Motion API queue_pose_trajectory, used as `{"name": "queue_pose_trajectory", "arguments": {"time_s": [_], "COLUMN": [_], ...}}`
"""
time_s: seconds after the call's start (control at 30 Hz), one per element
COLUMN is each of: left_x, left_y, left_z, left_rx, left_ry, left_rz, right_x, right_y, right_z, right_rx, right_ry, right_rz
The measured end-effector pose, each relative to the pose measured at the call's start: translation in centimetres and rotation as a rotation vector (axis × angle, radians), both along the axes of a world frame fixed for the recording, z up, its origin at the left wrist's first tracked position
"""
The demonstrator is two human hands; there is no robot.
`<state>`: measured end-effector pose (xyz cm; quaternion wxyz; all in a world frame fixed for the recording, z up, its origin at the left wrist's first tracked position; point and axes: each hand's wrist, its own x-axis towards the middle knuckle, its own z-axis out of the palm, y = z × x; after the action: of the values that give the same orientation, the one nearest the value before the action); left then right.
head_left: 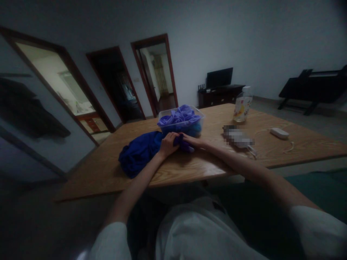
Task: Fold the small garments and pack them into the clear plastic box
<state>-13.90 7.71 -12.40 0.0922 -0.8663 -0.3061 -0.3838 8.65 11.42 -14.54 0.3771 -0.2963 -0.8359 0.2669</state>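
Both hands meet over a dark purple cloth near the middle of the wooden table. My left hand has its fingers bent over the left side of the cloth, closed on it. From the far side, my right hand grips the same cloth, its fingers partly hidden. A heap of dark blue fabric lies just left of my left hand. Right behind the hands stands a clear plastic container filled with crumpled light purple fabric; something blue shows through its wall.
On the table's right side stand a clear bottle with a white cap, a blurred-out item with a strap, and a small white device with a cord. Beyond are a dark cabinet with a screen and several doorways.
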Motion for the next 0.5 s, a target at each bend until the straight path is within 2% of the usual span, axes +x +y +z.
{"name": "queue_pose_trajectory", "arguments": {"time_s": [0.07,0.13,0.33,0.4,0.5], "left_x": [-0.3,-0.7,-1.0,-0.9,-0.9], "left_y": [0.7,1.4,2.7,3.1,3.7], "left_z": [-0.3,-0.5,-0.4,-0.2,-0.2], "left_rx": [-0.022,-0.058,-0.253,-0.344,-0.525], "left_ry": [-0.091,-0.18,-0.399,-0.512,-0.692], "left_rz": [0.036,0.064,0.128,0.104,-0.006], "right_x": [-0.1,-0.1,0.2,0.2,-0.2], "right_y": [-1.0,-2.0,-4.3,-4.8,-5.4], "right_z": [0.7,1.5,3.6,4.2,4.8], "right_rx": [-0.025,0.036,0.434,0.544,0.719], "right_ry": [-0.053,-0.137,-0.332,-0.344,-0.337], "right_rz": [0.035,0.02,-0.007,-0.015,-0.008]}}
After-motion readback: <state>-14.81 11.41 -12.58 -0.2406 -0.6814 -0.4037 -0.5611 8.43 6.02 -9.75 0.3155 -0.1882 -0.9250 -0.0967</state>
